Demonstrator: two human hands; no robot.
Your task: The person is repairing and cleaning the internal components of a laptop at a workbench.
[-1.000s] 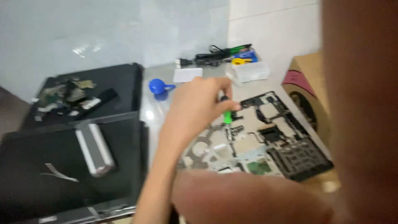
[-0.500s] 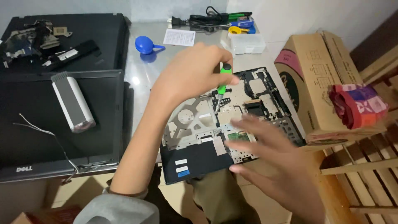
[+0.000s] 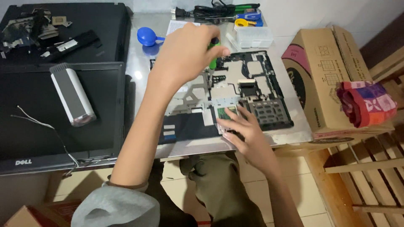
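Lowered since earlier, right hand (image 3: pixel 246 132) presses spread fingers on laptop palmrest frame (image 3: pixel 227 96); left hand (image 3: pixel 185 52) grips green screwdriver (image 3: pixel 213 56).

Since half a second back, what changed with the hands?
The right hand came in from over the near edge and now presses flat on the laptop base frame. The left hand keeps its grip on the green screwdriver, upright on the frame. The frame, grey battery and cardboard box stayed put.

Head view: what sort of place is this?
Likely an informal electronics repair bench: a stripped laptop chassis on a metal table, a detached laptop screen, and the left hand holding a green screwdriver.
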